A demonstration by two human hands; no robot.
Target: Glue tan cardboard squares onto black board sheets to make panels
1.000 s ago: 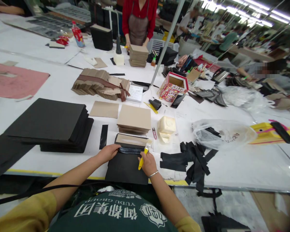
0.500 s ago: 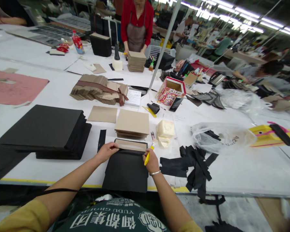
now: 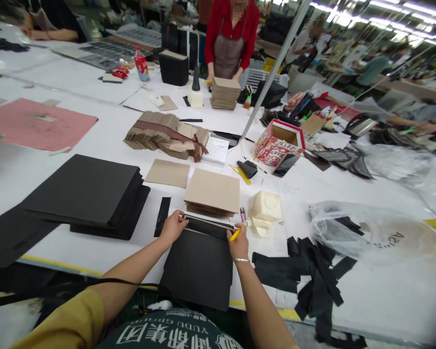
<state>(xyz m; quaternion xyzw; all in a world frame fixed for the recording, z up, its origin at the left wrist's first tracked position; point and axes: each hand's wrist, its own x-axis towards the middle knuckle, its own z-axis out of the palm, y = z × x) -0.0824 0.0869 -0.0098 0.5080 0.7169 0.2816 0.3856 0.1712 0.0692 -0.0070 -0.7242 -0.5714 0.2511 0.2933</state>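
Observation:
A black panel [image 3: 198, 271] lies in front of me, its near end reaching over the table edge. Across its far end runs a black strip [image 3: 208, 227], with a thin beige line along its far side. My left hand [image 3: 174, 227] pinches the strip's left end between thumb and fingers. At the right end, my right hand [image 3: 239, 242] presses its fingertips to the edge while gripping a yellow-handled brush [image 3: 235, 235]. Just beyond the panel sits a stack of beige boards [image 3: 212, 189]. Small snips [image 3: 243, 214] lie beside a pale block-shaped container [image 3: 265, 206].
Left stands a stack of large black sheets [image 3: 83, 189]; a loose black strip [image 3: 163, 216] lies nearer. Cut black strips [image 3: 312, 266] and a plastic bag [image 3: 370, 230] are at right. A slanted pole [image 3: 272, 72] rises beyond. Across the table, a person in red [image 3: 228, 48] handles boards.
The beige area at the panel's far end is now mostly covered by the black strip. My hands remain at its two ends. The whole view has shifted, so things appear farther right.

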